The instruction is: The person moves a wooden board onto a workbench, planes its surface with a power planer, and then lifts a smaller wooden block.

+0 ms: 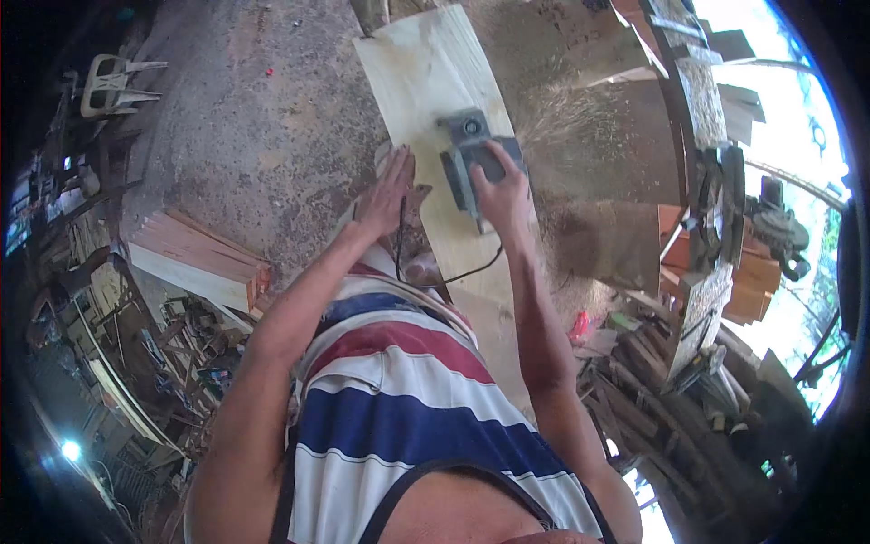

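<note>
A pale wooden board (426, 77) stretches away in front of me, its cut edge curving on the left side. On it sits a dark electric hand planer (467, 168), with a black cord trailing back toward my body. My right hand (503, 190) is closed around the planer's handle. My left hand (388, 192) lies at the board's left edge, its fingers stretched out and holding nothing. What its fingertips press on is hard to make out.
Shavings (566, 118) are scattered to the right of the board. A stack of planks (195, 258) lies at the left, and a plastic chair (109, 86) stands farther off. Wood scraps (634, 390) are piled at the lower right, near an upright post (711, 199).
</note>
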### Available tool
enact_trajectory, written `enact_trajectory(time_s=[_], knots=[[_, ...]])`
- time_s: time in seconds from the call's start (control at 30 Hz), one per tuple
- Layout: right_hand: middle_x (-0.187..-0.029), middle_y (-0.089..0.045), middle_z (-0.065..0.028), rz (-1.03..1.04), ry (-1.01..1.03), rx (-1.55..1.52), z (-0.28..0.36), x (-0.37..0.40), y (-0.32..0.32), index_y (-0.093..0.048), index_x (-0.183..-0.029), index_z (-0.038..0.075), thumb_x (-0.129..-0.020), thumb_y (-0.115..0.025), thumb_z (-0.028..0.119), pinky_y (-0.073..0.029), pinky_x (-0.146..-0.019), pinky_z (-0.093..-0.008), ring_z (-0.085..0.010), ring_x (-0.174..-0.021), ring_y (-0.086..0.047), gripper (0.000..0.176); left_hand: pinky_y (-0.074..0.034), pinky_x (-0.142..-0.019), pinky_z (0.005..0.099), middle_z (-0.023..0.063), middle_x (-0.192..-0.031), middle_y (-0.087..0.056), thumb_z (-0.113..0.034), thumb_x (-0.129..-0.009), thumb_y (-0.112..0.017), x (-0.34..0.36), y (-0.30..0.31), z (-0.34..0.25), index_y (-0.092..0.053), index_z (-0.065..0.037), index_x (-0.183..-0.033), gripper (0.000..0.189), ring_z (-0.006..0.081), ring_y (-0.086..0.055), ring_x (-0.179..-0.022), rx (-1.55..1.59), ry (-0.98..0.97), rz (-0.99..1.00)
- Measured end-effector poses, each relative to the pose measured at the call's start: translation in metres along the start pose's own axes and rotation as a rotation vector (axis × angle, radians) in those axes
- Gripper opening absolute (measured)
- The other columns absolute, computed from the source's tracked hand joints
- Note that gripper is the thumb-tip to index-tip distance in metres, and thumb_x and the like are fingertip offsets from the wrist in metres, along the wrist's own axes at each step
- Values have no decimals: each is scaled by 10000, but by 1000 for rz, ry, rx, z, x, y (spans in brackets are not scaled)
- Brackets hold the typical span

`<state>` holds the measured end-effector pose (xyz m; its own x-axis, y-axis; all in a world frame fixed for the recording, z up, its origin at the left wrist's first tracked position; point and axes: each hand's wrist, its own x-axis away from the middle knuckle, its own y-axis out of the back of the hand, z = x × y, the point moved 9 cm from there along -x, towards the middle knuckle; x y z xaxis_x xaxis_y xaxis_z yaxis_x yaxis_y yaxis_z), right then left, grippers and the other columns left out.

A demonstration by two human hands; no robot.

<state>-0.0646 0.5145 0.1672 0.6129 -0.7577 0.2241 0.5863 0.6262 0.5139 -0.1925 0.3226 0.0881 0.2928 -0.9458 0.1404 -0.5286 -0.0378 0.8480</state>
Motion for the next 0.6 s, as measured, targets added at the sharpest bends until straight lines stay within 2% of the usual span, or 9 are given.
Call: enact_trajectory(time_s=[0.07,0.17,0.27,0.3,0.4,0.43,0.53,0.6], knots=[[-1141,-797,-250,-8,-14,12,14,-50,-14,-719,-1375,43,-948,-751,222,-595,-936,-392,-280,-1067,-789,465,-264,-1340,513,344,-1742,-222,-168,-1048,-596,-4,7,-8,-265,143,-1645,750,480,-188,-1648,-50,53,87],[-1052,-805,-252,-44,79,18,35,-117,-36,-716,-1372,1,-922,-744,231,-602,-888,-386,-249,-994,-795,506,-289,-1322,516,368,-1728,-226,-232,-1049,-605,-5,7,-6,-298,172,-1617,761,503,-196,-1639,19,13,13],[-967,-807,-243,-22,91,32,55,-170,-53,-707,-1377,-26,-894,-747,246,-608,-844,-389,-239,-932,-799,556,-287,-1319,526,369,-1729,-227,-276,-1065,-598,-4,8,-5,-311,179,-1609,765,524,-201,-1631,107,21,0],[-928,-806,-244,-8,77,35,63,-183,-56,-721,-1370,-6,-873,-749,278,-616,-818,-400,-279,-883,-807,573,-285,-1319,530,367,-1730,-229,-290,-1070,-595,-5,8,-4,-315,180,-1607,767,531,-204,-1628,132,25,0],[-967,-801,-266,-13,111,61,86,-221,-66,-739,-1351,13,-870,-742,327,-617,-832,-409,-329,-901,-807,575,-278,-1319,539,357,-1733,-239,-291,-1080,-594,-5,4,0,-321,165,-1615,754,539,-227,-1619,95,34,-5],[-1061,-792,-288,-52,171,68,86,-239,-72,-751,-1341,30,-860,-738,366,-612,-869,-416,-348,-979,-802,586,-277,-1319,542,352,-1734,-245,-283,-1078,-596,-6,3,2,-327,156,-1618,746,535,-223,-1622,125,37,-13],[-1065,-793,-259,-115,320,76,101,-271,-83,-768,-1284,26,-887,-734,376,-604,-881,-426,-346,-991,-784,531,-277,-1316,551,338,-1735,-262,-256,-1072,-599,-6,3,6,-345,133,-1624,721,522,-213,-1629,187,50,-30],[-1045,-797,-249,-58,270,72,114,-299,-91,-775,-1266,31,-904,-744,407,-608,-853,-440,-342,-958,-786,522,-280,-1313,555,331,-1733,-275,-232,-1070,-596,-5,6,4,-357,120,-1624,699,510,-210,-1634,188,60,-36]])
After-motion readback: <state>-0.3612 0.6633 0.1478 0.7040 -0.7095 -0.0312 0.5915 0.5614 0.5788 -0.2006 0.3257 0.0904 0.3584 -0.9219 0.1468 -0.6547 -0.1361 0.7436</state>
